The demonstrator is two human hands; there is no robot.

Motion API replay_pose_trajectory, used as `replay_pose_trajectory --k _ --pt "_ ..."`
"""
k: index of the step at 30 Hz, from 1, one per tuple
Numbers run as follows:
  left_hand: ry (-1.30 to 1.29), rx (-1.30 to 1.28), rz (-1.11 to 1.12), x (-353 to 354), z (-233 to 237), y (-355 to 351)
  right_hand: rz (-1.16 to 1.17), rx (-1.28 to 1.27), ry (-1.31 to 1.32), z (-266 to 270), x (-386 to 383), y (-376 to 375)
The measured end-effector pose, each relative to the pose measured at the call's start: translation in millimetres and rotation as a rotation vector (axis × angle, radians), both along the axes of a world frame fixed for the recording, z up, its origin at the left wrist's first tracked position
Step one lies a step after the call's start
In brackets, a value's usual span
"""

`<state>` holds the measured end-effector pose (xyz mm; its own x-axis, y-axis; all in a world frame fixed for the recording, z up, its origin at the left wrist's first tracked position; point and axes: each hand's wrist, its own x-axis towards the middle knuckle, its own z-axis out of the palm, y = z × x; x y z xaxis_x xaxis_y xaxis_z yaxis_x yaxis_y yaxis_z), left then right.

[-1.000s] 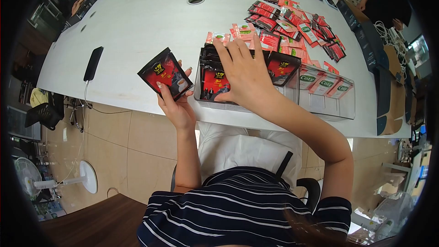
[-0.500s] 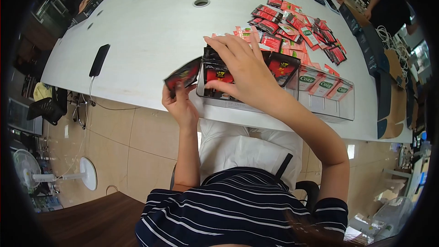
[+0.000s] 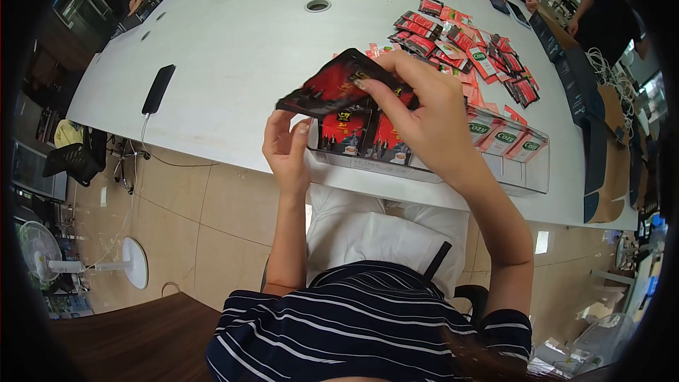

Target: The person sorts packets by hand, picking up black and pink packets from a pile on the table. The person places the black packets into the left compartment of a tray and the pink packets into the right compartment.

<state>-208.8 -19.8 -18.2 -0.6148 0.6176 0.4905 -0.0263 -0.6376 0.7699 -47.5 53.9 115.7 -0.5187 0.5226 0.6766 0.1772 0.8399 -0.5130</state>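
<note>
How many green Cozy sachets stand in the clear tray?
3 Cozy sachets in the right part of the clear tray: one next to the right hand holding a black sachet, one in the middle, one rightmost. Others may be hidden behind them.

Beneath and beyond the grip, a broad white table with round cable ports. Below, beige tiled floor; down left, white pedestal fan, black chair, dark wooden desktop.
</note>
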Motion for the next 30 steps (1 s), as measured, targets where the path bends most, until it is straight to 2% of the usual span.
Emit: replay_pose_trajectory --k 3,5,6,9,10,15,21,22,30 --pt "-0.058 0.004 -0.027 1.0 13.6 -1.9 -0.054 0.010 -0.220 2.6 13.4 -5.7" --pt "-0.001 -0.086 -0.015 2.0 17.2 -2.3 -0.053 0.066 -0.311 -12.1 13.1 -7.6" --pt "0.029 -0.134 -0.020 2.1 18.9 -2.4 -0.008 -0.050 -0.464 -19.0 9.9 -6.9" --pt "0.116 -0.192 -0.068 3.9 20.5 1.2 0.009 0.153 -0.343 -39.7 -1.9 -9.9" --pt "0.144 -0.187 -0.080 4.4 19.6 3.1 -0.058 0.294 -0.447 -37.3 -2.5 -10.2" --pt "0.156 -0.169 -0.213 1.6 17.0 5.9 -0.170 0.289 -0.533 -47.9 -11.3 4.0" --pt "0.224 -0.246 -0.247 14.1 26.9 3.7 -0.253 0.318 -0.688 -50.4 -22.0 8.1" --pt "0.175 -0.270 -0.339 9.4 28.6 1.2 -0.264 0.324 -0.705 -50.4 -23.2 7.5" --pt "0.162 -0.292 -0.324 7.7 26.9 1.1 -0.308 0.397 -0.747 -49.3 -28.1 2.6"
